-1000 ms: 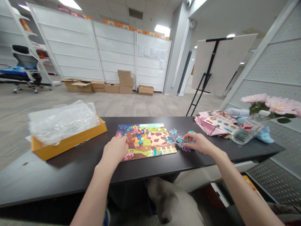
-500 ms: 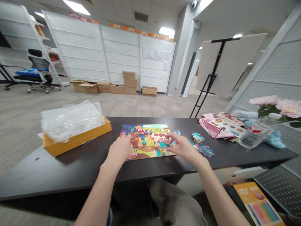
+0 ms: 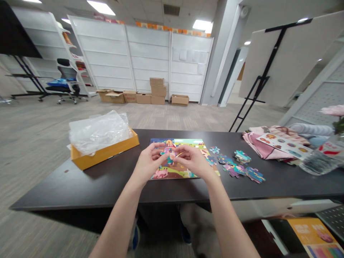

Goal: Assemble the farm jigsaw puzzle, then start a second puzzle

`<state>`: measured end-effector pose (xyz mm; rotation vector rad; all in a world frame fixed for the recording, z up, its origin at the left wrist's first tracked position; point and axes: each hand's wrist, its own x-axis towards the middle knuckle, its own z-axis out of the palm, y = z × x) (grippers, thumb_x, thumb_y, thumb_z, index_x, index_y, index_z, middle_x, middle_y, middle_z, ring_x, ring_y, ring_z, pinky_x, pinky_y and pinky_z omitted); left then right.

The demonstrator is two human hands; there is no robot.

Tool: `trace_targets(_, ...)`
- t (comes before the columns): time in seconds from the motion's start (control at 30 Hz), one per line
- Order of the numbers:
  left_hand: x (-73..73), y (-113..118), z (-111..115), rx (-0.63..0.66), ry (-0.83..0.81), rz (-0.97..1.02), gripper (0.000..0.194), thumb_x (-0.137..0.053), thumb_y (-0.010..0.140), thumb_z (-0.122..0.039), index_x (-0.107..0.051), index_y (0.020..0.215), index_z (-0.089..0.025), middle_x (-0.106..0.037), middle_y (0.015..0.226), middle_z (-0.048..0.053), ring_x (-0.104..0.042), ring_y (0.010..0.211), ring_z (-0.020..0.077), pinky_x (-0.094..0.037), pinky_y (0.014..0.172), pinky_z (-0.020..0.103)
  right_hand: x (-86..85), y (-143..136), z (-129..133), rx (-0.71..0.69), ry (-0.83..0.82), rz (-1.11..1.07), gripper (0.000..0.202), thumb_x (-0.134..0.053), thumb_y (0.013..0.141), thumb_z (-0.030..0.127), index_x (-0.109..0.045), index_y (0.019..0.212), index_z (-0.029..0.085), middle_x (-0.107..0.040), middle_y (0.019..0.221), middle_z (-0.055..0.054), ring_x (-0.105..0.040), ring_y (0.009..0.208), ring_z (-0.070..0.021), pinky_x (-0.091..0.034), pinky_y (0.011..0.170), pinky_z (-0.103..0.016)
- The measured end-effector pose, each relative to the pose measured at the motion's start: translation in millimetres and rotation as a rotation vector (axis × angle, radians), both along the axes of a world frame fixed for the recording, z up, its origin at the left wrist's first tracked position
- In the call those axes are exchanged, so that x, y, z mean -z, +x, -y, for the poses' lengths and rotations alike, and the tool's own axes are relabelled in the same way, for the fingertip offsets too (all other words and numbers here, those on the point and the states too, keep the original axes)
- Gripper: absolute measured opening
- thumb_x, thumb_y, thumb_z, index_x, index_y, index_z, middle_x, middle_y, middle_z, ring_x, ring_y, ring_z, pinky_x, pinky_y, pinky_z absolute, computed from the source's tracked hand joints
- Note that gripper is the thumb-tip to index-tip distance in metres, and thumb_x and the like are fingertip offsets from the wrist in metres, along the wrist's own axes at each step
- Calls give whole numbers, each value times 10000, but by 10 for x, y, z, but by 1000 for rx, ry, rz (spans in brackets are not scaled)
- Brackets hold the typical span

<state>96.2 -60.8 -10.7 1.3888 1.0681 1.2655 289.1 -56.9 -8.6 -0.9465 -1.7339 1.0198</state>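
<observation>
Both of my hands meet over a colourful farm-picture jigsaw puzzle (image 3: 172,173) on the dark table. Between their fingertips is a small teal and pink puzzle piece (image 3: 169,157), its outline partly hidden. My left hand (image 3: 149,163) is closed on the piece from the left, thumb against the fingers. From the right, my right hand (image 3: 193,161) pinches it too. A stack of puzzle pieces (image 3: 242,157) and several loose pieces (image 3: 236,170) in blue, purple and teal lie right of the picture.
A yellow box (image 3: 107,154) with clear plastic wrap (image 3: 99,130) stands at left. Pink cloths (image 3: 258,147), a sticker sheet (image 3: 285,145) and a clear bottle (image 3: 322,156) lie at right. Behind the table stands an easel board (image 3: 279,68); below, at right, is a yellow package (image 3: 311,233).
My hands have come together over the picture and lifted, with a piece now between them. The right hand has moved left from the picture's right side. The view has turned left.
</observation>
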Motion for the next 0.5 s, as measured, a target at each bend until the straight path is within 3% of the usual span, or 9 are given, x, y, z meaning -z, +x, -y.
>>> trace_targets(0.13,44,15,7,-35,6,28,540,-845,686,-467,-629,1079,-164,-761,966,88,-742,824,213,-614,715,323,42,-39,17,74,-55,-51,332,-741,825,502,-653,959,212,-715,825,-25,-697,736,-179,-556,669,-304)
trace_targets(0.23,59,43,28,-2,20,23,480,-824,724,-472,-650,1050,-166,-773,941,85,-744,829,215,-610,744,324,38,-50,35,49,-45,3,348,-723,839,528,-671,969,210,-691,780,-12,-649,664,-158,-521,600,-276)
trace_targets(0.37,46,48,55,45,29,31,396,-756,807,-478,-688,1037,-163,-784,918,82,-746,863,217,-599,784,318,10,-63,45,36,-42,5,394,-632,892,586,-667,787,208,-636,687,-1,-558,548,-128,-471,526,-259)
trace_targets(0.5,4,43,84,64,-8,130,436,-802,771,-429,-680,1091,-159,-784,971,86,-742,868,200,-597,777,297,-1,-131,4,109,-60,-101,465,-620,875,638,-602,681,216,-592,614,7,-534,477,-126,-463,492,-271)
